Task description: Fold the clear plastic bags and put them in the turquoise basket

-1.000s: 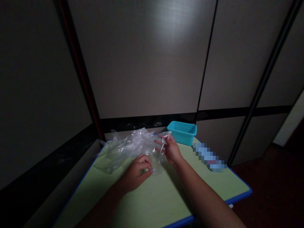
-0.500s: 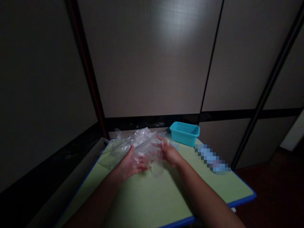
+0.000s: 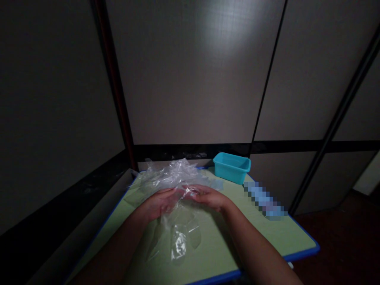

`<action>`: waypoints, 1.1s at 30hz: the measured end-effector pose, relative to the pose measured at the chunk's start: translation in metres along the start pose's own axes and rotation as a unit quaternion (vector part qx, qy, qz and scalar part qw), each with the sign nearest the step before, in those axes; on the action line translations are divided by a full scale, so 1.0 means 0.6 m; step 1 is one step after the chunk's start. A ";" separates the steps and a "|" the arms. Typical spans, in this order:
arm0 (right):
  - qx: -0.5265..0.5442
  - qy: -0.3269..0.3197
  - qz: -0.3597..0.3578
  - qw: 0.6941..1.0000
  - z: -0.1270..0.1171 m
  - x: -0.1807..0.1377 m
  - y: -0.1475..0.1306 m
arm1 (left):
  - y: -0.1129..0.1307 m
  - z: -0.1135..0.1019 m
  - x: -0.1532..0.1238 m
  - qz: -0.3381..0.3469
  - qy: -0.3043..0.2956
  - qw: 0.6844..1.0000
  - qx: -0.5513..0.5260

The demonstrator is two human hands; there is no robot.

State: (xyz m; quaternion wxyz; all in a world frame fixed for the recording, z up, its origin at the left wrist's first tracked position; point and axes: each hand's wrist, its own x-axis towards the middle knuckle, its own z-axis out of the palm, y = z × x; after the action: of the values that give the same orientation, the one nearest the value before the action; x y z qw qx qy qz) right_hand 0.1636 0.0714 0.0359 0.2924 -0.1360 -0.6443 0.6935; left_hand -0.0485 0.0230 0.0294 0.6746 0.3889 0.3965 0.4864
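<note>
A clear, thin plastic glove (image 3: 179, 243) hangs down toward me over the table, its finger-like lobes spread and catching the light. My left hand (image 3: 162, 202) grips its upper part from the left, with the fingers bent inward and partly seen through the film. From the right, my right hand (image 3: 206, 196) pinches the same gathered edge, and the fingertips of both hands nearly meet. Just behind the hands lies a crumpled heap of clear plastic (image 3: 178, 172); its separate pieces cannot be told apart.
A turquoise plastic basket (image 3: 230, 174) stands at the back right of the light green table (image 3: 213, 245), which has a blue edge. A blurred-out bluish packet (image 3: 265, 202) lies along the right side. Cabinet panels (image 3: 192, 87) rise directly behind the table.
My hands have come together and closed on the plastic glove, which was spread between open fingers before. It now hangs lower, toward me, away from the heap.
</note>
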 end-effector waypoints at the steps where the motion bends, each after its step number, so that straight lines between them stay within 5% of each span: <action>1: -0.019 0.008 -0.010 1.000 -0.004 0.002 0.003 | 0.002 0.001 -0.002 0.011 0.004 1.000 0.005; 7: -0.212 0.014 0.030 0.977 -0.022 0.004 0.019 | 0.036 0.013 -0.020 0.073 0.088 0.992 -0.058; 13: -0.404 0.136 0.122 0.896 -0.033 -0.007 0.026 | 0.040 0.027 -0.025 0.092 0.053 0.987 -0.118; 17: -0.299 0.197 -0.007 0.934 -0.044 -0.001 0.017 | 0.031 0.028 -0.020 0.101 0.034 0.988 -0.115; 21: -0.081 0.163 -0.116 0.976 -0.035 0.011 0.007 | 0.017 0.029 -0.014 0.082 0.031 0.990 -0.109; 25: 0.048 0.199 -0.115 0.972 -0.020 0.014 -0.002 | 0.000 0.022 -0.013 0.018 0.010 0.997 -0.072; 28: 0.055 0.204 -0.094 0.973 -0.016 0.009 -0.008 | -0.008 0.014 -0.020 -0.047 -0.059 0.997 -0.031; 33: 0.026 0.103 -0.043 0.993 -0.015 0.000 -0.011 | -0.004 0.013 -0.030 -0.162 -0.197 0.967 0.004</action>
State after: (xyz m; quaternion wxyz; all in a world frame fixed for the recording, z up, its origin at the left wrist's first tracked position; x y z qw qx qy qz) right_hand 0.1702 0.0787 0.0409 0.3903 -0.1713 -0.5978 0.6789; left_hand -0.0443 0.0040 0.0333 0.8075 0.4102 0.3155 0.2831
